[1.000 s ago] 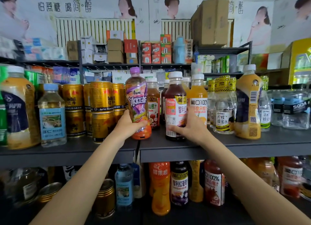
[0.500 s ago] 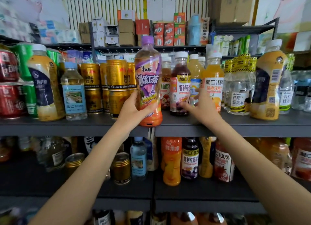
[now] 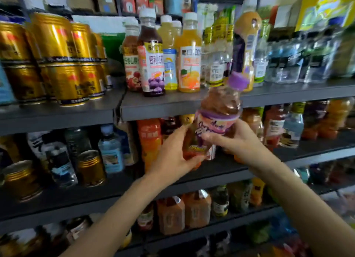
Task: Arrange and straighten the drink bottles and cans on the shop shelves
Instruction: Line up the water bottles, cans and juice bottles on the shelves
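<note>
An iced tea bottle (image 3: 219, 112) with a purple cap and purple label is off the shelf, tilted to the right, in front of the upper shelf's edge (image 3: 172, 107). My left hand (image 3: 175, 153) cups its orange base from the left. My right hand (image 3: 234, 139) wraps the label from the right. On the upper shelf stand a grape juice bottle (image 3: 152, 64), an orange juice bottle (image 3: 189, 61) and stacked gold cans (image 3: 57, 59). The frame is motion-blurred.
A tall yellow bottle (image 3: 247, 45) and clear water bottles (image 3: 299, 61) stand at the upper right. The middle shelf (image 3: 317, 153) holds an orange bottle (image 3: 149, 141), gold cans (image 3: 90, 167) and more juices. Lower shelves hold blurred bottles. Boxes sit at the top.
The purple-capped bottle has left the upper shelf and come down and right, tilting. My right hand let go of the juice bottles and took hold of it. The view dropped lower.
</note>
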